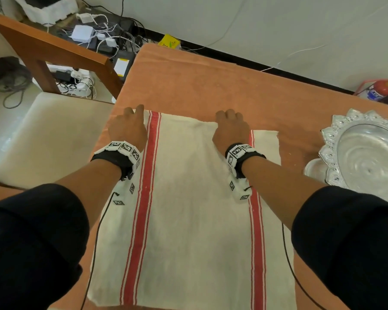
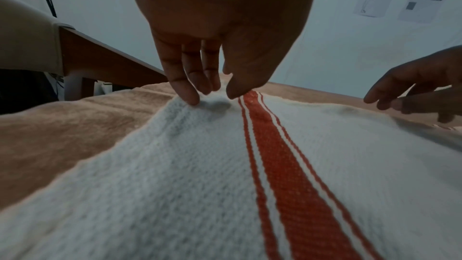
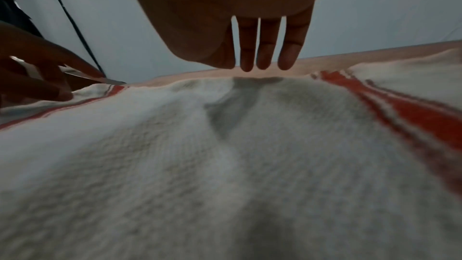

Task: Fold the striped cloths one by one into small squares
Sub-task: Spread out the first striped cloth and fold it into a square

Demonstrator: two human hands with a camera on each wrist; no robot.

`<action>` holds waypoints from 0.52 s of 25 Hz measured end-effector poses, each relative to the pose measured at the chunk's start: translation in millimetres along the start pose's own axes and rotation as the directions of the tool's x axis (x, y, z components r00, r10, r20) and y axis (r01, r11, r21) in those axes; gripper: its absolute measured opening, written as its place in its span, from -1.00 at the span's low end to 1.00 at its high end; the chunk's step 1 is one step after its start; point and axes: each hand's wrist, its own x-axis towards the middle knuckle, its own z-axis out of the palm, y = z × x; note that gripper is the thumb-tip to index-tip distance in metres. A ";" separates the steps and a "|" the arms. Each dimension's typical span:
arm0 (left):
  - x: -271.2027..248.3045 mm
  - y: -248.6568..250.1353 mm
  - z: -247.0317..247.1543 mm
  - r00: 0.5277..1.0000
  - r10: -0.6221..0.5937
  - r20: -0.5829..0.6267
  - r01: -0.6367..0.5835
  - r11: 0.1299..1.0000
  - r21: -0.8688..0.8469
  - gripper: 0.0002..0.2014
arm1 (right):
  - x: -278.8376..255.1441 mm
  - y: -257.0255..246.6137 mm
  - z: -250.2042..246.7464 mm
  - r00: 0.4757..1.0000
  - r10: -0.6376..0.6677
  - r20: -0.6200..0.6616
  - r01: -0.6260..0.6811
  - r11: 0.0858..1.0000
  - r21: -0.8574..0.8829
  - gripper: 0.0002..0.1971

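Cloth point(image 1: 188, 198), white with red stripes, lies flat on my table point(image 1: 211, 86); left hand point(image 1: 128, 128) fingertips touch its far corner, right hand point(image 1: 231, 130) hovers straight-fingered, holding nothing.

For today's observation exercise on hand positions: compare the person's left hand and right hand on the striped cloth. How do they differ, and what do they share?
The left hand is at the striped cloth's far left corner, outside the left red stripe; the right hand sits further in, between the two stripes. The left hand's fingertips touch the cloth's edge with the thumb close by; the right hand's fingers hang straight just above it. Both are at the far edge, palms down.
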 end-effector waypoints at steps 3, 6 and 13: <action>0.6 8.5 3.8 0.997 0.055 -0.046 -0.054 0.998 0.035 -0.44 | 0.3 35.6 -7.0 0.992 0.101 0.080 -0.089 0.985 -0.149 -0.52; 1.1 19.6 9.5 0.993 0.117 -0.015 -0.117 0.992 0.044 -0.41 | -2.2 57.6 -4.6 0.983 0.127 0.129 -0.100 0.975 -0.198 -0.50; -4.8 27.4 30.2 0.987 0.155 0.029 -0.157 0.984 0.089 -0.33 | -1.2 71.4 -13.4 0.978 0.176 0.115 -0.150 0.967 -0.205 -0.73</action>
